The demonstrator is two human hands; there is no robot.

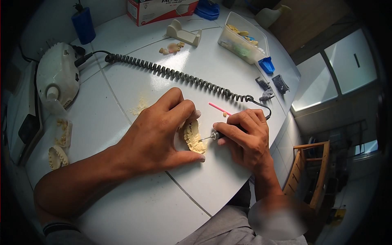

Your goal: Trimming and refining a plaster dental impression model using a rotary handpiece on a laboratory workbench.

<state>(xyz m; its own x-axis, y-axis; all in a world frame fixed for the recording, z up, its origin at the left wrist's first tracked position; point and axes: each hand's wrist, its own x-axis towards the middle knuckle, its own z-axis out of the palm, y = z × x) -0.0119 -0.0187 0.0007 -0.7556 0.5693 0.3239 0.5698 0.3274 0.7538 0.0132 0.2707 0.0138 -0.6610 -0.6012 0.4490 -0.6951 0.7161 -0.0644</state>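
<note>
Between the thumb and fingers of my left hand [161, 128] is a pale yellow plaster dental model [192, 136] with a row of teeth and some handwriting on it. My right hand [248, 136] grips a dark rotary handpiece [218, 134] like a pen. Its thin metal bur points left and its tip meets the model, or nearly so, near the lower teeth. A black coiled cord [171, 74] runs from the handpiece across to a white control unit [59, 77] at the left. A pink stick [219, 108] and a small yellowish piece [224, 114] lie just beyond my right hand.
Yellow dust [141, 106] lies on the white tiled table [175, 204]. At left are another dental model [58, 157] and a small clear box [63, 132]. Farther back stand a blue cylinder [83, 24], a cream holder [183, 33], a plastic tub [245, 47] and grey articulator-like parts [267, 87].
</note>
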